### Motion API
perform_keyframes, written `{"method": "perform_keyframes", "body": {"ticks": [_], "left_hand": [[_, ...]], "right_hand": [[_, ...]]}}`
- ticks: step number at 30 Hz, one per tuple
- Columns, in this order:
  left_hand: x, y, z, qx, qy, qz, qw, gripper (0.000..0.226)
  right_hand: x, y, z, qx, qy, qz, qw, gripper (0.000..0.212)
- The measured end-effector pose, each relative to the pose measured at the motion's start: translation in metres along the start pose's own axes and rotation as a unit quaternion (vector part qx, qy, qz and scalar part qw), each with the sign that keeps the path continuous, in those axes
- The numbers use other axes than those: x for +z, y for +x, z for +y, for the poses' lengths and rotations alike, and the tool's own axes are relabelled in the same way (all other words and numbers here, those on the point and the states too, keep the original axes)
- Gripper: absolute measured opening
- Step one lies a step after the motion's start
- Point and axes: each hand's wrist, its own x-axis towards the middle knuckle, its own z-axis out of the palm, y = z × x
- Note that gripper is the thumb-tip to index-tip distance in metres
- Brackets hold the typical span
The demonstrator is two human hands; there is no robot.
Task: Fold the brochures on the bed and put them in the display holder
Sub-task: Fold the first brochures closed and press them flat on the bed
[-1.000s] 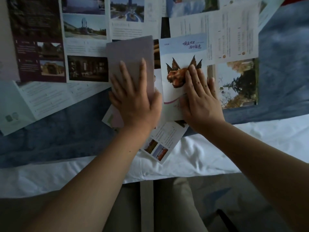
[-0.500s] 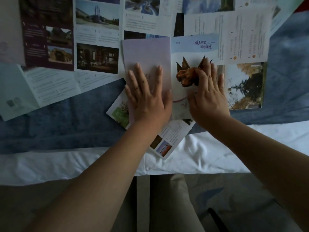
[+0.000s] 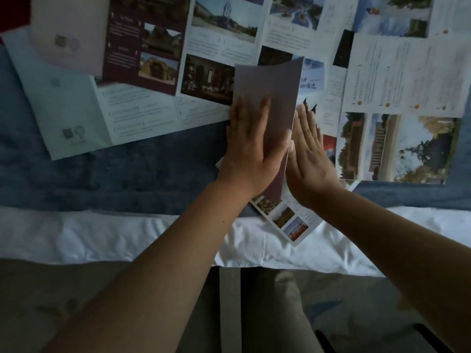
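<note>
A brochure lies partly folded on the blue blanket [image 3: 127, 174] of the bed. Its mauve panel [image 3: 275, 87] stands lifted and tilted over toward the right. My left hand [image 3: 252, 151] presses flat on the outer face of that panel, thumb at its right edge. My right hand [image 3: 308, 159] lies flat, fingers together, on the brochure's cover panel just right of the raised flap; the cover picture is mostly hidden. A small photo brochure [image 3: 290, 220] sticks out from under both hands. The display holder is not in view.
Unfolded brochures cover the far side of the bed: a maroon one [image 3: 142, 42], a pale green one [image 3: 76, 110], and a white one with a tree photo [image 3: 407, 146]. The white sheet [image 3: 127, 238] hangs at the bed's near edge, above the floor.
The mauve panel lay flat under my left hand; now it is lifted and swung right over the cover panel. My right hand has slid closer to the fold. The view shifted.
</note>
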Motion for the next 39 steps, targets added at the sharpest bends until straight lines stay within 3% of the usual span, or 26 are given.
{"method": "perform_keyframes", "body": {"ticks": [4,7,10,13,16,19,22,29,39], "left_hand": [[-0.04,-0.005,-0.007,-0.002,-0.163,-0.017,0.987,0.083],[-0.076,-0.016,-0.008,0.027,-0.218,-0.009,0.975,0.067],[-0.107,-0.029,-0.02,0.051,-0.126,0.105,0.985,0.057],[-0.129,-0.041,-0.041,0.025,-0.002,0.188,0.982,0.062],[-0.138,-0.048,-0.07,-0.003,0.111,0.196,0.974,0.069],[-0.133,-0.051,-0.095,-0.047,0.185,0.136,0.972,0.071],[-0.122,-0.053,-0.109,-0.066,0.186,0.079,0.977,0.076],[-0.116,-0.049,-0.111,-0.068,0.114,0.087,0.987,0.079],[-0.19,-0.057,-0.175,-0.087,0.106,0.226,0.964,0.07]], "right_hand": [[0.009,0.005,-0.042,-0.026,0.024,-0.01,0.999,0.063],[0.018,0.008,-0.078,-0.032,0.015,0.007,0.999,0.068],[0.03,0.013,-0.109,-0.041,0.001,-0.002,0.999,0.072],[0.049,0.023,-0.131,-0.064,-0.025,-0.03,0.997,0.072],[0.075,0.031,-0.142,-0.086,-0.073,-0.059,0.992,0.07],[0.094,0.034,-0.145,-0.07,-0.141,-0.062,0.986,0.076],[0.102,0.031,-0.148,-0.018,-0.199,-0.035,0.979,0.078],[0.11,0.029,-0.155,0.007,-0.19,-0.028,0.981,0.087],[0.158,0.071,-0.243,-0.075,-0.213,-0.056,0.973,0.095]]}}
